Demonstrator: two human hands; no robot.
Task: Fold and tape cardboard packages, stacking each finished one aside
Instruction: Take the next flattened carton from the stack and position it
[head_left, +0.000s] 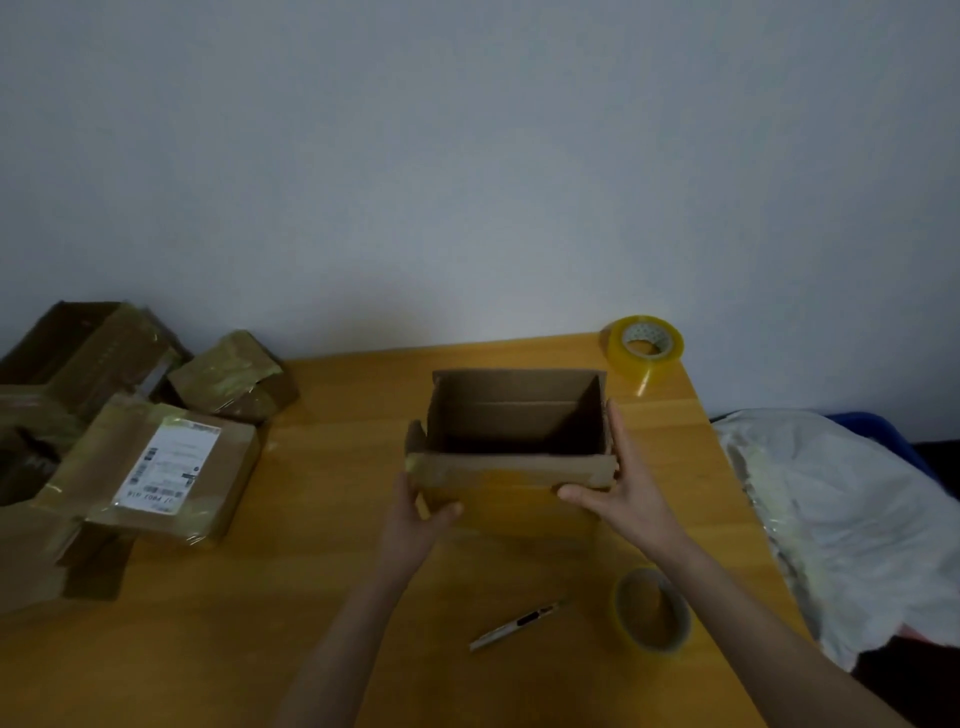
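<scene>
Midway across the counter, left grip and right grip are clasping the box at near corners; it is probably handling light, stiff, crushable.

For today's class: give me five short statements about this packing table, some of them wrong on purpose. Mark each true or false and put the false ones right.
1. The left hand and the right hand both hold the cardboard box. True.
2. The cardboard box is taped shut on top. False: its top is open and its inside shows.
3. Two tape rolls are on the table. True: the far tape roll sits at the back right corner, and the near tape roll sits by the right forearm.
4. The utility knife lies inside the box. False: the utility knife lies on the table, nearer the person than the box.
5. The taped packages are piled on the right. False: the taped packages are on the left.
</scene>
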